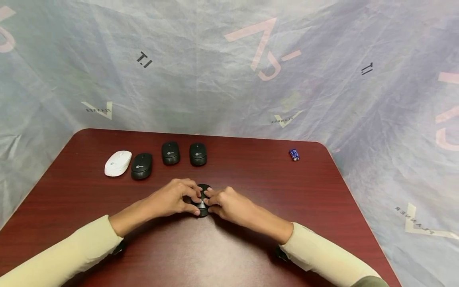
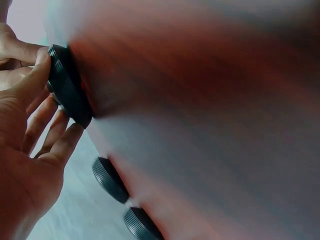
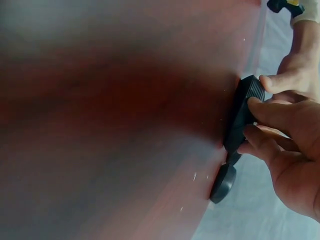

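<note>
A black computer mouse lies on the table between my two hands, a pale greyish patch showing in its middle. My left hand grips it from the left, thumb at the near end and fingertips along the top and far side. From the right, my right hand holds its edge with bent fingers. In the left wrist view, thumb and fingers span the ribbed side of the mouse. The right wrist view shows fingertips against the mouse. Much of its top is hidden by fingers.
Behind the hands stand a white mouse and several black ones, including one beside the white mouse and another farther right. A small blue item lies at the back right of the red-brown table. A grey printed sheet hangs behind.
</note>
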### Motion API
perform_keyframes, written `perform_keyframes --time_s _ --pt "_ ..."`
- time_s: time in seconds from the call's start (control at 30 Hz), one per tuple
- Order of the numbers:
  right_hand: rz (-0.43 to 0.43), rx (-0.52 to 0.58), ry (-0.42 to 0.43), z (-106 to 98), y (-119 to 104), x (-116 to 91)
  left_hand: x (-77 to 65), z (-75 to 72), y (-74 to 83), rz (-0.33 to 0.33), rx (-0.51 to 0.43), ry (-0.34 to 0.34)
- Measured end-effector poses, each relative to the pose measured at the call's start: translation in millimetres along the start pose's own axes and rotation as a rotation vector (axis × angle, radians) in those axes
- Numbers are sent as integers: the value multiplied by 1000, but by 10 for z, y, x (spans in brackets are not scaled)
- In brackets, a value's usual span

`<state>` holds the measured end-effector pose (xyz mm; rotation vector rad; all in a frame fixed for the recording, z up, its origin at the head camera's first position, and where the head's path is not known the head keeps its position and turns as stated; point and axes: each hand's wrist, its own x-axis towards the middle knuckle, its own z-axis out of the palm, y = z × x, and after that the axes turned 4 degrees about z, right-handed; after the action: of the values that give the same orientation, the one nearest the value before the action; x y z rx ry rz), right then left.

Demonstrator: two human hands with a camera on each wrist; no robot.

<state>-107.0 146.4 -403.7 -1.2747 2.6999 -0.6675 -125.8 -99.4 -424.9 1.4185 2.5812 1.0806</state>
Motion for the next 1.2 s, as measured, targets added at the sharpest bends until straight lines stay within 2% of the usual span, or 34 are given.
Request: perform_keyframes --time_s 0.2,0.5,0.67,0.93,1.03,1.2 --pt "-9 39 15 97 -13 315 -165 -204 -121 -63 42 8" --pt "-40 -35 1 230 -119 831 -422 -521 -326 -171 120 24" --pt "-49 -57 -27 252 -155 1055 -497 -645 -389 -210 163 31" --pt "-29 -37 -47 268 -145 1222 -490 -725 -443 -237 198 33" --pt "-17 -35 -66 266 -128 1214 -463 -751 -420 -248 211 -8" --pt "2 -47 -111 234 -71 1157 -335 -836 -331 -288 238 -142"
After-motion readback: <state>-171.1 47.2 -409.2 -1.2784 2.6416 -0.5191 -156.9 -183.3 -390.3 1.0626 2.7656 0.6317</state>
